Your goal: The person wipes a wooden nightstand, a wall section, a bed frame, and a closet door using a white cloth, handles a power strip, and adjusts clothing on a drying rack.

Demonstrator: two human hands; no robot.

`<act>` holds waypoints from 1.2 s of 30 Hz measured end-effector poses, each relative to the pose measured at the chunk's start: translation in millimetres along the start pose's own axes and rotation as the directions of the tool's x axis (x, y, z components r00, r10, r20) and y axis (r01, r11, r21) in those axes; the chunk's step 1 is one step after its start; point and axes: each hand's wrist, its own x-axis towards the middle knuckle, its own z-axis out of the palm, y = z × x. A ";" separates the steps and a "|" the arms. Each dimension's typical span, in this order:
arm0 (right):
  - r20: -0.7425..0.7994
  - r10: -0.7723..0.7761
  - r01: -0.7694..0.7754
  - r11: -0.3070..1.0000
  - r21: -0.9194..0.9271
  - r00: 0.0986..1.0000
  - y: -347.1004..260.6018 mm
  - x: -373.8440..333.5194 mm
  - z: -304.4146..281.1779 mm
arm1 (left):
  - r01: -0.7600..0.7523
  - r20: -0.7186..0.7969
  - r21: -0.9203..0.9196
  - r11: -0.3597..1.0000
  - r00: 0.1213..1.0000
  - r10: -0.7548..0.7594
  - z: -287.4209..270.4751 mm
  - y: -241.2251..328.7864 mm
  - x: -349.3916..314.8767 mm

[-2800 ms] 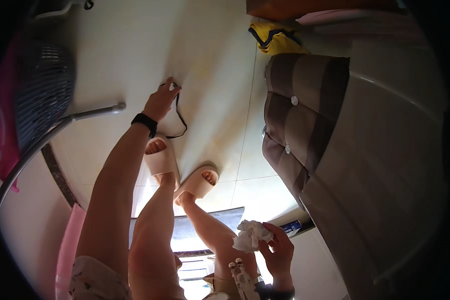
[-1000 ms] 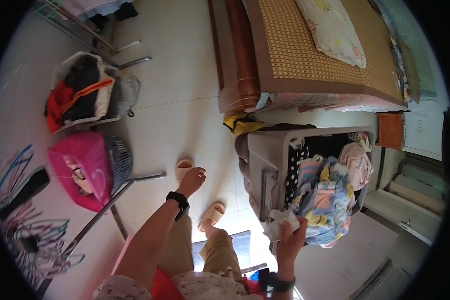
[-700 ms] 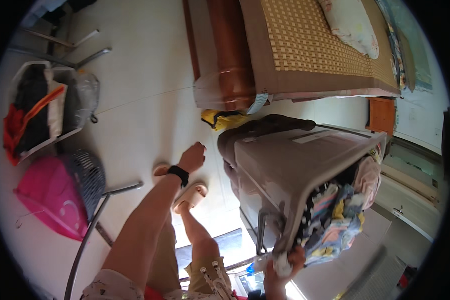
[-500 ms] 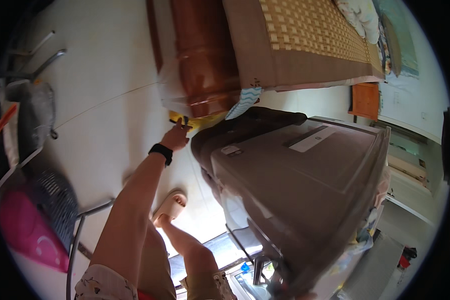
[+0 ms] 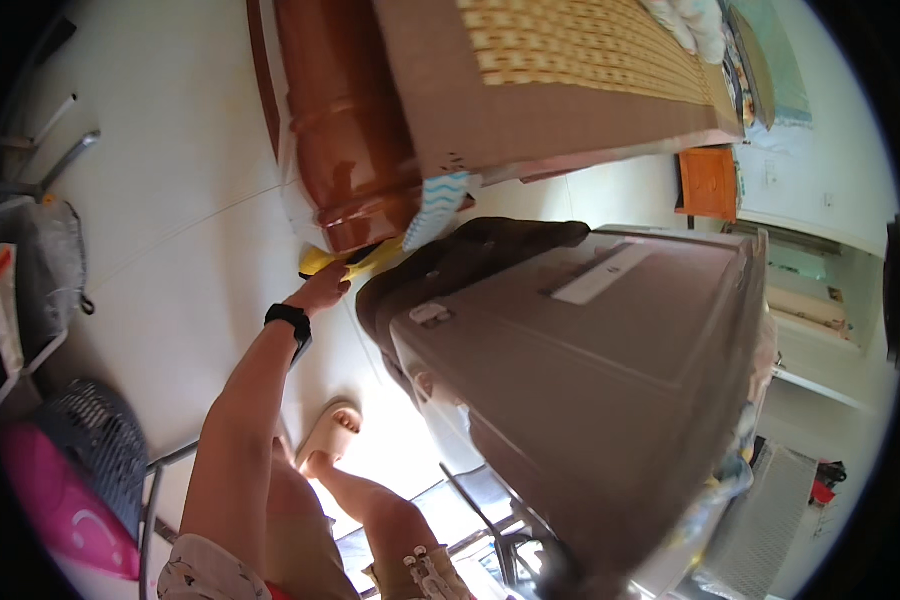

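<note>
My left hand (image 5: 322, 287), wearing a black wristwatch (image 5: 289, 324), reaches down to the floor at the foot of the bed. Its fingers are closed on a yellow cloth-like piece (image 5: 320, 262) with dark parts, which lies below the end of a glossy brown wooden bed post (image 5: 355, 130). A patterned blue-and-white cloth corner (image 5: 437, 208) hangs beside it. To the right stands a large grey-brown storage bin (image 5: 580, 370), with dark brown fabric (image 5: 470, 250) along its far side. My right hand is not in view.
A woven mat (image 5: 580, 45) covers the bed. On the left are a pink item (image 5: 65, 500), a dark perforated basket (image 5: 95, 440) and metal legs (image 5: 155, 500). My slippered foot (image 5: 332, 432) stands on the pale tiled floor. An orange-brown wooden cabinet (image 5: 708, 183) stands far right.
The view has shifted, so the bed and bin sit further left. More of the yellow piece shows beside my left hand, whose fingers were more stretched out before.
</note>
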 end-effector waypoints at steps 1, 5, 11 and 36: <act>-0.005 -0.013 0.013 1.000 0.016 1.000 -3.1 -5.6 -3.2 | 0.020 0.036 -0.059 0.998 0.999 -0.018 -17.0 25.5 -18.3; 0.048 -0.171 0.160 0.972 0.173 0.984 -32.4 -12.0 -21.5 | 0.214 0.053 -0.347 0.913 0.977 -0.208 -118.7 113.3 -126.3; 0.084 -0.180 0.138 0.922 0.363 0.980 -79.1 -27.7 -67.5 | 0.181 -0.062 -0.769 0.614 0.934 -0.353 -228.2 317.0 -208.5; -0.147 -0.170 0.206 0.936 0.284 0.974 7.1 -48.0 -250.2 | -0.121 0.123 -0.022 0.992 0.985 0.123 -184.4 721.8 -240.1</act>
